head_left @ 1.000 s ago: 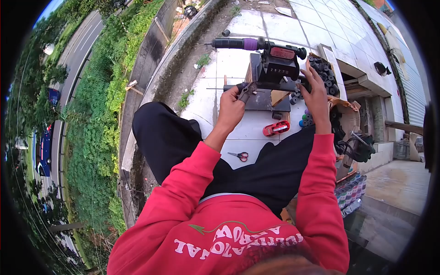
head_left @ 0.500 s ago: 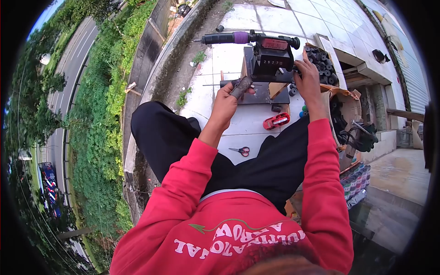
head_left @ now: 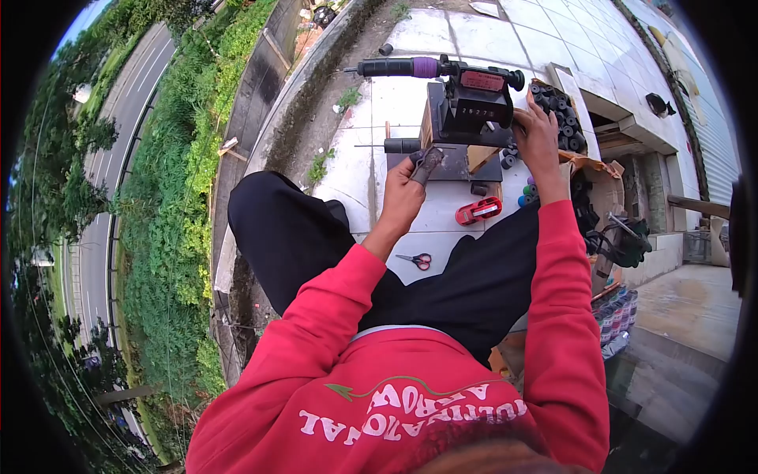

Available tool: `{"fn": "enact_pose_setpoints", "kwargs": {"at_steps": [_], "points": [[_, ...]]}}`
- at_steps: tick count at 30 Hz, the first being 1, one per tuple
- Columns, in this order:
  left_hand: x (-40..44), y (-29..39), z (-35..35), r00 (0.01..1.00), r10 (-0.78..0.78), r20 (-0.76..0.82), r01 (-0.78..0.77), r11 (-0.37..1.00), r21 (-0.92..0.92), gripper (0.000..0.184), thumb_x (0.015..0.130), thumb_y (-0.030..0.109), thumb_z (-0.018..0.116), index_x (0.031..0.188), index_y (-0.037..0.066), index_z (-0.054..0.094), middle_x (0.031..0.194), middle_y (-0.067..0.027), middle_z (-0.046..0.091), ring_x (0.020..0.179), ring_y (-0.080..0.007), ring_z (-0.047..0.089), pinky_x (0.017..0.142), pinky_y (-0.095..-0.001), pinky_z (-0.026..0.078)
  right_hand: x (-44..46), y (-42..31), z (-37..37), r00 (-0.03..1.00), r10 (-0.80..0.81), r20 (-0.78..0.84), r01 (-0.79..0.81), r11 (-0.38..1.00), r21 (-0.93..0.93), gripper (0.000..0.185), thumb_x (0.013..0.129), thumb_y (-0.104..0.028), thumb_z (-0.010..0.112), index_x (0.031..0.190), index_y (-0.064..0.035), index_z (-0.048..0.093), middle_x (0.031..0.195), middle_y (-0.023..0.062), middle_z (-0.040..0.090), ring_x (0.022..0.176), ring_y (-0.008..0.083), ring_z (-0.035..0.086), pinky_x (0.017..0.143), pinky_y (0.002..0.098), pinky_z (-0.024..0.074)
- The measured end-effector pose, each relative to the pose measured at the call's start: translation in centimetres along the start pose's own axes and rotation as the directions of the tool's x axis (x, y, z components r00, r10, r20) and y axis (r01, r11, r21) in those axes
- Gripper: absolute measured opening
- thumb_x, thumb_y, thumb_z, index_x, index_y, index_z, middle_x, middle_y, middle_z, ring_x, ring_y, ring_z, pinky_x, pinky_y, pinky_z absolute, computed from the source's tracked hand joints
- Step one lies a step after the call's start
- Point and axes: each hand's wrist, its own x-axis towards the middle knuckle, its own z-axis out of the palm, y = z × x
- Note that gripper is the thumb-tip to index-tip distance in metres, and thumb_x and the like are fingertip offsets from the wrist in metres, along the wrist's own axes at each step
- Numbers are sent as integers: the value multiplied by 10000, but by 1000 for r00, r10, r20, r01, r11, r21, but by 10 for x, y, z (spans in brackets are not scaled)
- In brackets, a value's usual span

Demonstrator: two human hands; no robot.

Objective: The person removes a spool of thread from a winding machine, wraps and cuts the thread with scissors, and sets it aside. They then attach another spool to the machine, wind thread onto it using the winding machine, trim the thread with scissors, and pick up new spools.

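Note:
A black winding machine with a number counter on its front stands before me. Purple thread is wound on the dark spool along its top left. My left hand is closed on a grey cloth-like piece, just below the machine, beside a dark cylinder on a thin rod. My right hand is at the machine's right side with fingers bent; what they grip there is mostly hidden.
Scissors and a red tool lie on the white tiles between my legs. A box of black spools stands right of the machine. Several coloured thread spools sit farther right. At left runs a low wall.
My left hand has turned and dropped slightly, and the grey piece stands more upright in it. My right hand stays at the machine's side, its fingers slightly shifted. The view has moved a little.

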Motion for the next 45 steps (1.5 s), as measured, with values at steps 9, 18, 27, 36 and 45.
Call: {"fn": "enact_pose_setpoints", "kwargs": {"at_steps": [9, 18, 27, 36, 45], "points": [[-15, -16, -1, 967, 221, -123, -202, 968, 151, 218, 1033, 96, 630, 1192, -10, 734, 959, 24, 714, 863, -45, 532, 774, -226, 459, 0, -3, -5, 997, 40, 62, -40, 999, 3, 285, 878, -77, 715, 1155, -123, 766, 1227, 177, 715, 1323, 313, 582, 1171, 590, 314], [15, 9, 4, 927, 364, -90, -345, 922, 177, 236, 1022, 69, 616, 1214, -4, 732, 955, 2, 736, 862, -55, 565, 772, -233, 474, -16, -11, -51, 993, -8, 115, -2, 996, 90, 216, 926, -152, 694, 1119, -104, 780, 1113, 113, 759, 1231, 281, 636, 1138, 530, 339], [54, 50, 14, 805, 594, 4, -564, 763, 315, 157, 1012, 91, 646, 1100, 9, 747, 839, 14, 683, 855, -137, 626, 880, -242, 471, -3, -10, -70, 996, -46, 78, 27, 972, 232, 198, 882, -137, 736, 1044, -32, 778, 965, 146, 766, 905, 327, 713, 907, 404, 513], [33, 55, 1, 969, 239, 67, -242, 969, 41, 211, 1035, 72, 605, 1204, 34, 726, 928, 23, 715, 717, -50, 577, 688, -239, 498, -13, 0, -53, 938, 208, 278, -340, 716, 610, 250, 930, -19, 692, 1169, 26, 747, 963, 86, 774, 855, 126, 731, 721, 253, 558], [27, 34, 4, 943, 330, 40, -332, 934, 135, 228, 1023, 70, 625, 1209, 4, 739, 963, 0, 754, 842, -43, 575, 756, -235, 489, 26, 4, -68, 950, 252, 183, -304, 621, 723, 309, 979, -16, 665, 1266, -97, 748, 1048, 27, 764, 936, 85, 720, 687, 222, 598]]}}
